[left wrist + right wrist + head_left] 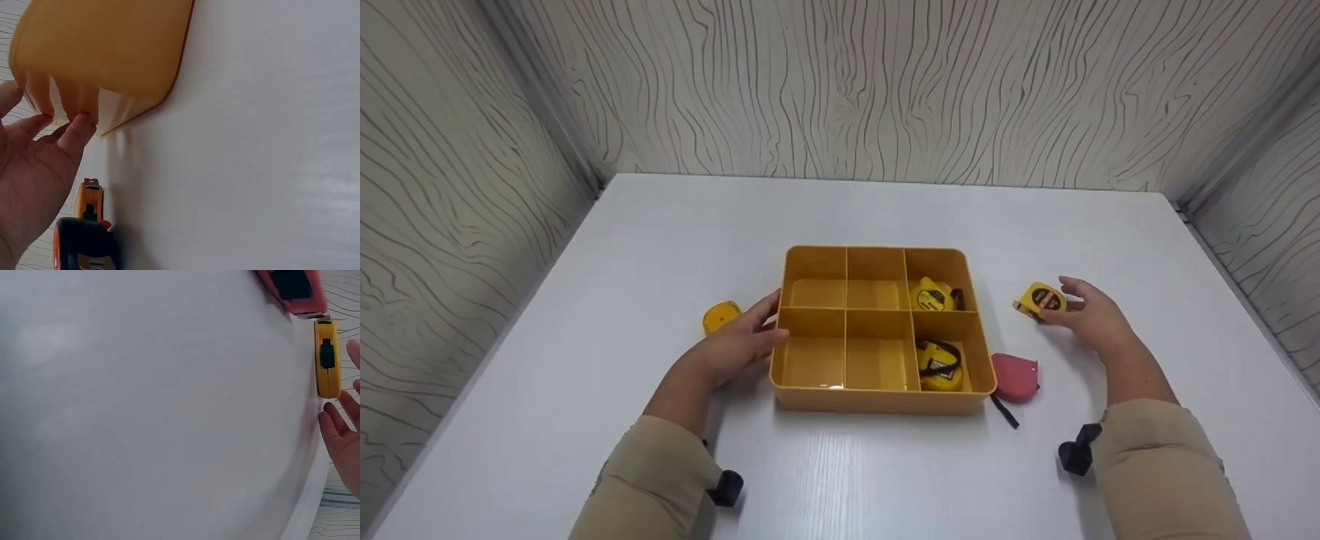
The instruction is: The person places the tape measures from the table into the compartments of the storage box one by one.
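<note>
A yellow-orange compartment box (pixel 881 401) stands in the middle of the table. My left hand (pixel 735 345) grips its left wall, thumb over the rim and fingers against the outside, as the left wrist view also shows. One yellow tape measure (pixel 934 296) lies in the back right compartment, and another with a black strap, a yellow tape measure (pixel 941 369), in the front right one. My right hand (pixel 1091 315) is at a yellow tape measure (pixel 1042 298) right of the box. Its thumb is by the near side, with the fingers spread and not closed round it.
A pink tape measure (pixel 1016 377) with a black strap lies beside the box's front right corner. Left of the box is an orange tape measure (pixel 721 316). A dark green tape measure (pixel 84 242) shows in the left wrist view. Patterned panels (pixel 847 90) border the table.
</note>
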`<state>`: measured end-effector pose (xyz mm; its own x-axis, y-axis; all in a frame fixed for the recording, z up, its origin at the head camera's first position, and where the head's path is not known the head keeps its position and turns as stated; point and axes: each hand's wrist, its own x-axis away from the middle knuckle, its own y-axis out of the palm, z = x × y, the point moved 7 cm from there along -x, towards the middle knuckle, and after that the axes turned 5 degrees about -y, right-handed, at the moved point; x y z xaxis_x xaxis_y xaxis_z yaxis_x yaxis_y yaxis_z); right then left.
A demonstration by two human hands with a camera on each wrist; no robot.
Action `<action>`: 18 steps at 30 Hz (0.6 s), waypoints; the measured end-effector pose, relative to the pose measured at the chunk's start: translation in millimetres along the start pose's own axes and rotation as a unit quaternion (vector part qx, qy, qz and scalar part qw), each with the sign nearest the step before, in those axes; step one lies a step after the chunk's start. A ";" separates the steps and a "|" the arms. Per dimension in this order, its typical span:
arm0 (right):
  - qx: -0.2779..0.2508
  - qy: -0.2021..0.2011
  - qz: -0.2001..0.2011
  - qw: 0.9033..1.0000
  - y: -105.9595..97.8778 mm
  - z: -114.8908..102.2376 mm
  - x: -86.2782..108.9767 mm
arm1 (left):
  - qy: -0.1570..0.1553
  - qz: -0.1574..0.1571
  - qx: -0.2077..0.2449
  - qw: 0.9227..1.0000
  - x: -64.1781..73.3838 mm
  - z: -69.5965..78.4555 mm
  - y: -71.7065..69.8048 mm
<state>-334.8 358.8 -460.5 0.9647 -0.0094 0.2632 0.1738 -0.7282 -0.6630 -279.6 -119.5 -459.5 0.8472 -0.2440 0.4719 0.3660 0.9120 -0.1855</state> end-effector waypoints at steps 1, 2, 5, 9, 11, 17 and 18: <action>0.002 0.002 -0.001 1.000 1.6 1.5 -0.6 | -0.001 0.000 0.000 1.000 -0.1 -0.3 -0.2; 0.005 0.002 -0.003 1.000 3.3 2.9 -1.0 | -0.002 0.001 -0.001 1.000 0.0 -0.9 -0.2; 0.016 0.000 -0.005 1.000 7.7 5.3 -1.6 | 0.000 -0.002 0.002 1.000 0.3 -0.5 0.0; 0.028 -0.002 0.003 1.000 11.1 5.5 -2.6 | 0.019 -0.015 0.011 1.000 0.3 1.5 1.7; 0.033 0.001 0.010 0.999 12.1 5.5 -2.5 | 0.026 -0.022 0.017 0.999 0.1 2.1 2.5; 0.054 0.006 0.033 0.998 13.1 3.5 -1.1 | 0.024 -0.020 0.018 0.999 0.0 1.8 2.5; 0.055 0.007 0.035 0.998 13.0 3.3 -1.0 | 0.023 -0.018 0.016 0.999 0.2 1.7 2.5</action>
<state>-332.9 351.6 -471.7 0.9725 -0.0679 0.2229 0.1273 -0.6464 -0.7523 -279.2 -116.7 -458.4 0.8510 -0.2906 0.4374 0.3838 0.9126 -0.1405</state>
